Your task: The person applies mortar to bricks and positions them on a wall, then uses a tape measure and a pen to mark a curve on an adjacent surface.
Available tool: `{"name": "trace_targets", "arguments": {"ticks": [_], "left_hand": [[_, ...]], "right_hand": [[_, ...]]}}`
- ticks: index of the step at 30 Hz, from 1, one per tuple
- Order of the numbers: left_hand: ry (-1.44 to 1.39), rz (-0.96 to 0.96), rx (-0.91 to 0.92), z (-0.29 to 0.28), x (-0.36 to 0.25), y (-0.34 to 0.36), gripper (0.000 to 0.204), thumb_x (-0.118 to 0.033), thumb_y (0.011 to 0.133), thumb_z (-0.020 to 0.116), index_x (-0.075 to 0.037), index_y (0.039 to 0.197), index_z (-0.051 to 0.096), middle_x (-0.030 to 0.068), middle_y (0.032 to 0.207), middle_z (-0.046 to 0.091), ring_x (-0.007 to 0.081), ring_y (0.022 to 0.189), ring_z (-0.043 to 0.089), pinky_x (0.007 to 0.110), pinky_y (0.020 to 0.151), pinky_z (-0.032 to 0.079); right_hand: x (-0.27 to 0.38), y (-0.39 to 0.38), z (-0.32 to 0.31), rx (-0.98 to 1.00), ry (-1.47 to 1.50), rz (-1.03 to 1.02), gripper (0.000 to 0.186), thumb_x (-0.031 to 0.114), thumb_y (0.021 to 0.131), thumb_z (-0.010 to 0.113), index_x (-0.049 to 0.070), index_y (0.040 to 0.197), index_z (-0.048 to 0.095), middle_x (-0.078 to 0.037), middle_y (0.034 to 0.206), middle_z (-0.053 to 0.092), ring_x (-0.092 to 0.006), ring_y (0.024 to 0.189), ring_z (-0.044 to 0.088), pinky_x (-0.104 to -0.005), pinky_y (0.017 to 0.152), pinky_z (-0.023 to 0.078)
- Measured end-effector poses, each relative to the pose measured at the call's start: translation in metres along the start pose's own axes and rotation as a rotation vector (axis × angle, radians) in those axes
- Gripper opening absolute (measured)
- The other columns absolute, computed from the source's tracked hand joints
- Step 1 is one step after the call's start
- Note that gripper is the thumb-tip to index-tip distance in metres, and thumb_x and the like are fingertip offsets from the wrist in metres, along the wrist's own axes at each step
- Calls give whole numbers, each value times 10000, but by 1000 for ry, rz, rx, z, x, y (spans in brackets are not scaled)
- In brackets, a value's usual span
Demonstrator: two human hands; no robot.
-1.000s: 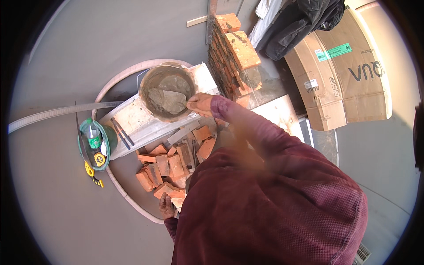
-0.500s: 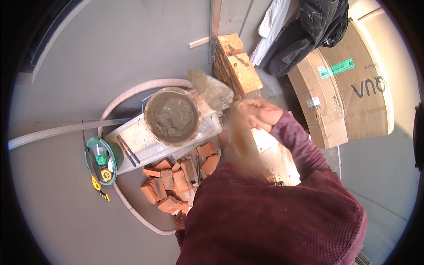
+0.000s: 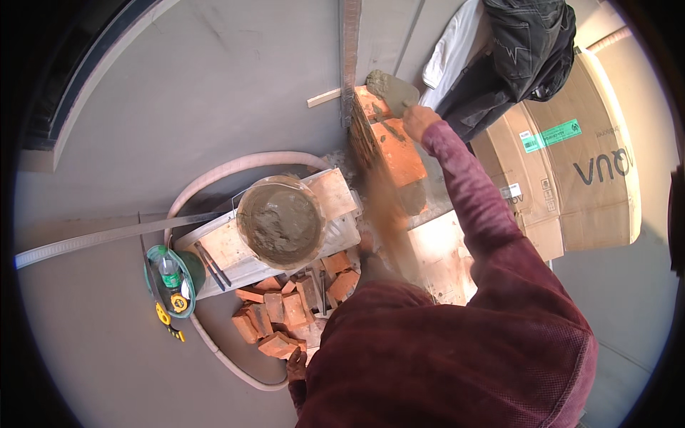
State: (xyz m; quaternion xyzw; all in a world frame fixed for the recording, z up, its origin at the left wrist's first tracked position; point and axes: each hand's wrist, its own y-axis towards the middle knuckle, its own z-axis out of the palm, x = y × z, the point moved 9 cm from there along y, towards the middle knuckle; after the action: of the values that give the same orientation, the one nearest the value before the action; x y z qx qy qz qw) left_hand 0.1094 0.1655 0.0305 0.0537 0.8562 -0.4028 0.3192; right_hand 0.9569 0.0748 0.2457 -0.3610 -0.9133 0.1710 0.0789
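Observation:
My right hand (image 3: 421,121) is closed round the handle of a trowel (image 3: 404,94), mostly hidden by the fingers. Grey mortar (image 3: 382,83) lies on its blade, which is over the far end of a low brick wall (image 3: 398,153). Patches of mortar show on the top bricks. Low at the left, my left hand (image 3: 296,364) hangs beside a pile of broken bricks (image 3: 272,308), its fingers partly showing and loosely apart, with nothing visible in them. A round bucket of mortar (image 3: 280,222) stands left of the wall, on a board-topped platform (image 3: 334,194).
A green bucket (image 3: 193,282) holds a bottle and tape measure; a yellow-handled saw (image 3: 163,312) leans on it. Pincers (image 3: 212,265) lie on the platform. A pale hose (image 3: 214,171) curves round behind. Dark trousers (image 3: 524,53) hang above a large cardboard box (image 3: 596,164). A brown blur crosses the middle.
My right hand has carried the mortar-laden trowel away from beside the bucket, up and to the right, over the wall's far end. My left hand stays by the brick pile.

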Motion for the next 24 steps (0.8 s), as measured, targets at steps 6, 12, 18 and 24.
{"name": "trace_targets", "arguments": {"ticks": [6,12,18,24], "left_hand": [[-31,-163,-55,-9,-23,-14,541,-355,941,702,11,1329,613,196,1209,686,273,1064,662,388,931,524],[74,-121,-51,-20,-35,-9,562,-354,941,703,24,1343,598,197,1217,681,274,1073,660,377,931,523],[-64,-137,3,-31,-92,-12,573,-322,942,704,34,1371,567,179,1249,668,268,1137,640,362,971,509],[-165,-135,-90,-60,-107,-15,545,-262,938,715,16,1382,561,145,1304,644,242,1150,632,328,979,499]], "right_hand": [[-36,-49,-5,-316,161,146,301,118,915,570,72,1212,592,-163,1062,676,-358,1020,669,-466,852,546],[-86,-60,-17,-364,35,-1,382,81,874,634,160,1245,591,-73,1092,624,-292,1074,640,-429,845,550],[-113,0,-16,-405,-8,-82,422,81,869,648,171,1278,602,-67,1075,638,-285,1033,652,-400,842,560],[-90,-3,-68,-420,-140,-154,439,63,874,626,189,1295,623,-65,1050,662,-275,1023,663,-388,831,565]]}}
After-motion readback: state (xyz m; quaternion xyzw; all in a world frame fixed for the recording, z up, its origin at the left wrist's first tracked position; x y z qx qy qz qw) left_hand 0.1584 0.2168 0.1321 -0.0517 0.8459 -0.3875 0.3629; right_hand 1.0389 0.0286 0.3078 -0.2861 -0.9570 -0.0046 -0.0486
